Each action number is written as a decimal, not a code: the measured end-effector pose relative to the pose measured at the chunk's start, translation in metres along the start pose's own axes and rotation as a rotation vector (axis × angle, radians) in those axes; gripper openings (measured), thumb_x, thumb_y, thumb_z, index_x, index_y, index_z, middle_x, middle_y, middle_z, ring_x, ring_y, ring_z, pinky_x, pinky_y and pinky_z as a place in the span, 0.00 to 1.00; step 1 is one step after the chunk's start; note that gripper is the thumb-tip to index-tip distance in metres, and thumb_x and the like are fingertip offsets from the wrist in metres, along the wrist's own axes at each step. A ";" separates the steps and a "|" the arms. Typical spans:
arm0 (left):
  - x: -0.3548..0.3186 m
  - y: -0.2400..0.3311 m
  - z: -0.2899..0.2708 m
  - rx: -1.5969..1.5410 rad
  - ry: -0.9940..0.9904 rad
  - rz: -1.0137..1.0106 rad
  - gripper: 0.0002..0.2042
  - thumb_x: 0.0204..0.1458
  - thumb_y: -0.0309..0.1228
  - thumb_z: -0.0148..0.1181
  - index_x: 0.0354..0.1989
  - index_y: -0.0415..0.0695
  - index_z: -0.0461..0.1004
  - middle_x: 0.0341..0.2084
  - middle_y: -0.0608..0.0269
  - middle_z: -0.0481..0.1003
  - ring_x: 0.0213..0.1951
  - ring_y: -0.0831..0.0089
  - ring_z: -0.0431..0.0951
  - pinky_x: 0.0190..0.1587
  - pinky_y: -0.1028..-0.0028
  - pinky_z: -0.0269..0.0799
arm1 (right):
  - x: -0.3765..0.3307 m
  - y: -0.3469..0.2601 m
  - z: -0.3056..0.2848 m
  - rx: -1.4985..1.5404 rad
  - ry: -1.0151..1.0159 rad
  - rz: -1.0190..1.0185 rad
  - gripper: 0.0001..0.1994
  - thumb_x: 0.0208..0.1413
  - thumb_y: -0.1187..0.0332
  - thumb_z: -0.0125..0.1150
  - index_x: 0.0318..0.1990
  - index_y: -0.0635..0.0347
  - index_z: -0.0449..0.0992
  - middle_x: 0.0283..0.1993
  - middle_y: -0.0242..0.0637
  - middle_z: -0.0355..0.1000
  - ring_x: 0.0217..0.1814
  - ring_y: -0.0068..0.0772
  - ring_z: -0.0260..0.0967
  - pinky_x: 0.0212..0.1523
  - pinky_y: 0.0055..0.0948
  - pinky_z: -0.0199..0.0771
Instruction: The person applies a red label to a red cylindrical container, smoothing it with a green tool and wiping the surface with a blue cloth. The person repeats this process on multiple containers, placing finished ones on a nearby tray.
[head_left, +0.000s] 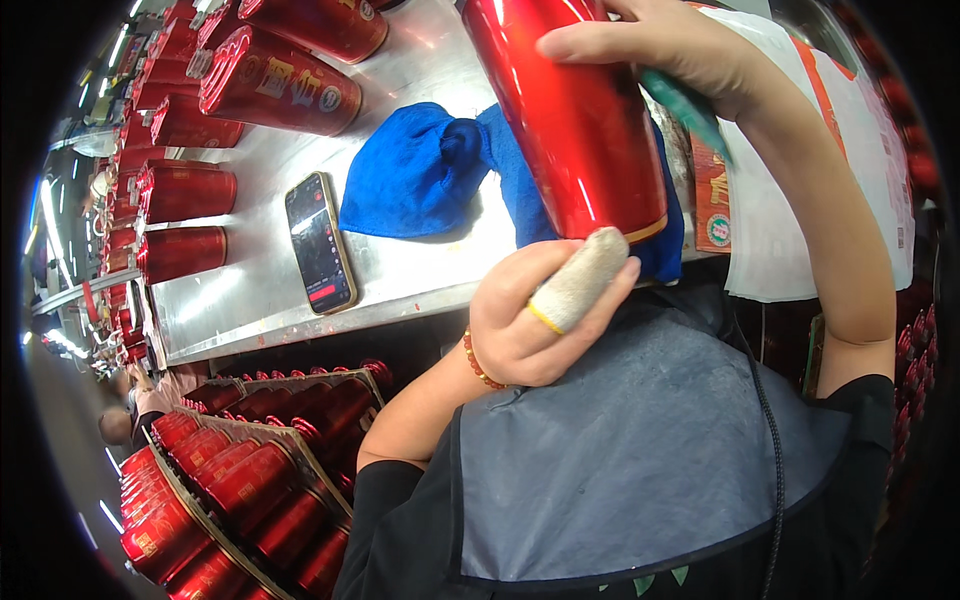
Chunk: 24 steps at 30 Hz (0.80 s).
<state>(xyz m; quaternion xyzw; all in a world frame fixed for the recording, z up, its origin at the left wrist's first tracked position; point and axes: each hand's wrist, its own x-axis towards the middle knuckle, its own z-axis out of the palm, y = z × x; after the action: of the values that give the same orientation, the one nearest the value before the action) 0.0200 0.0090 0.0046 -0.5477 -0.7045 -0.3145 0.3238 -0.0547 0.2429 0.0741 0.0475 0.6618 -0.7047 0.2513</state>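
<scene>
A glossy red bottle (575, 110) with a gold band at its base lies tilted between my hands, its upper end cut off by the picture's top edge. My left hand (550, 310) is closed at the base, with a pale fabric finger cot (580, 283) on one finger. Higher up, my right hand (680, 50) grips the bottle's side with the thumb in front; its other fingers are partly hidden. Something green and flat (685, 112), perhaps a pad, is tucked under my right palm. Behind the bottle a blue cloth (415, 170) is spread on the metal table (420, 275).
Several red bottles (280, 82) with gold markings stand along the table's left side. A phone (320, 243) with a lit screen lies near the front edge. White sheeting (780, 240) hangs at the right. Crates of red bottles (240, 480) stand at lower left, with another person (135, 405) beyond.
</scene>
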 end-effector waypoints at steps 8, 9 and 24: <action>0.037 -0.001 0.007 0.123 -0.163 0.012 0.24 0.31 0.27 0.64 0.44 0.49 0.86 0.44 0.65 0.79 0.46 0.67 0.73 0.46 0.69 0.74 | -0.004 0.007 -0.023 -0.072 -0.107 -0.167 0.47 0.47 0.38 0.76 0.67 0.60 0.66 0.58 0.45 0.76 0.61 0.37 0.73 0.63 0.36 0.73; 0.033 -0.007 0.008 0.114 -0.134 0.006 0.25 0.33 0.28 0.64 0.47 0.51 0.86 0.48 0.66 0.79 0.49 0.67 0.72 0.50 0.68 0.72 | 0.010 0.025 -0.032 -0.046 -0.046 -0.175 0.46 0.48 0.37 0.76 0.67 0.60 0.67 0.58 0.44 0.76 0.61 0.37 0.73 0.63 0.36 0.72; 0.005 0.000 0.000 0.013 -0.086 -0.080 0.22 0.35 0.26 0.69 0.45 0.50 0.87 0.50 0.65 0.78 0.55 0.60 0.73 0.56 0.61 0.77 | 0.016 0.026 -0.015 -0.072 0.035 -0.162 0.49 0.43 0.31 0.73 0.59 0.68 0.73 0.53 0.50 0.79 0.51 0.40 0.82 0.51 0.33 0.83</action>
<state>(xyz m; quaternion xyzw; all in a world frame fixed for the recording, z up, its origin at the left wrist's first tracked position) 0.0194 0.0120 0.0085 -0.5301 -0.7410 -0.2988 0.2841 -0.0615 0.2525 0.0425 -0.0030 0.6927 -0.6975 0.1834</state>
